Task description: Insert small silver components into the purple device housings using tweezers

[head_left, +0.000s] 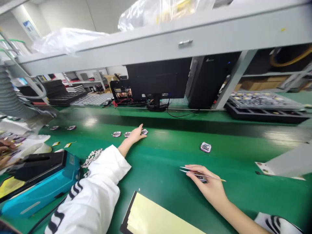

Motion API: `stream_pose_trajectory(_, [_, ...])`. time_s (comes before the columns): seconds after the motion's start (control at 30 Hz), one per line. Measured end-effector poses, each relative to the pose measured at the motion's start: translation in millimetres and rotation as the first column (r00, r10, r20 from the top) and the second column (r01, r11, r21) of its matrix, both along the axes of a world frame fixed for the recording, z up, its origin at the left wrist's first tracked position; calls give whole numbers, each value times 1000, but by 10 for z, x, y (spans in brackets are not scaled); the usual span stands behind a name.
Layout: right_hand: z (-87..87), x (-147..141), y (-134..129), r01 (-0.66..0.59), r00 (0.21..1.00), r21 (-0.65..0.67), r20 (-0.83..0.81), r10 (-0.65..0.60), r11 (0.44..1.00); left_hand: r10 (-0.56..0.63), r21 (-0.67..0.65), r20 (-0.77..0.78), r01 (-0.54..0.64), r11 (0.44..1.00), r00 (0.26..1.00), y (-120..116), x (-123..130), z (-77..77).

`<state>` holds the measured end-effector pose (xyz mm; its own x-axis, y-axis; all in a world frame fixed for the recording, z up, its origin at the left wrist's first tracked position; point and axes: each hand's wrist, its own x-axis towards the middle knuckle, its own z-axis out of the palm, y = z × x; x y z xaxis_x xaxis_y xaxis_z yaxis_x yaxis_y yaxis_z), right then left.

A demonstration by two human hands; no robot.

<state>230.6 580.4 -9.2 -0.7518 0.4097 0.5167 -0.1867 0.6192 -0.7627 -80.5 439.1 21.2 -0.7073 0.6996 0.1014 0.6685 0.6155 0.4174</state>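
A: What was the room like?
B: Green bench (156,156), w/ the monitor (158,78) standing toward its back. That's my ref pt.
A: OK, nearest stuff first?
B: Yellow sheets (161,216) w/ a black edge, well in front of the monitor. Blue machine (41,195) also in front, far to its L.
A: R hand?
B: The R hand (206,182), front-R of the monitor, pinched tweezers (207,175) btwn thumb & fingers, tips parted. A dark unit (201,178) showed behind them; couldn't tell if it was gripped.
A: And btwn there & the monitor?
B: Pile of white bits (92,157), front-L. A lone unit (206,147), small & rounded w/ a purplish rim, lay front-R.
A: L hand?
B: The L hand (136,134) reached just in front of the monitor, fingers parted about an end unit (144,132). Couldn't tell if it was pinched. Two similar units (117,134) sat L of that one, the closer partly hidden.
A: Anyone else?
B: Yeah, a co-worker's hand (5,152), far L of the monitor.
A: Farthest?
B: Black tower (209,81) just R of the monitor, loaded trays (265,104) farther R, grey shelf (156,39) above w/ plastic bags (161,13).
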Motion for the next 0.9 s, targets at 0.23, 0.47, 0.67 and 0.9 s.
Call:
stream_pose_trajectory(0.23, [464,123,-69,115,968,138,-237,-80,984,-84,186,-45,91,978,995,267,467,424])
stream_pose_trajectory(0.47, [1429,193,-446,-36,901,-131,-433,-25,991,-374,566,-212,426,706,903,-67,1742,1198])
stream_pose_trajectory(0.67, [1518,209,-573,-71,899,-197,-438,-23,978,-405,646,-319,510,569,857,-295,2083,1253])
stream_pose_trajectory(0.9, [1516,289,-585,-84,880,-46,-472,52,995,-423,609,-443,611,505,791,-291,2100,1296])
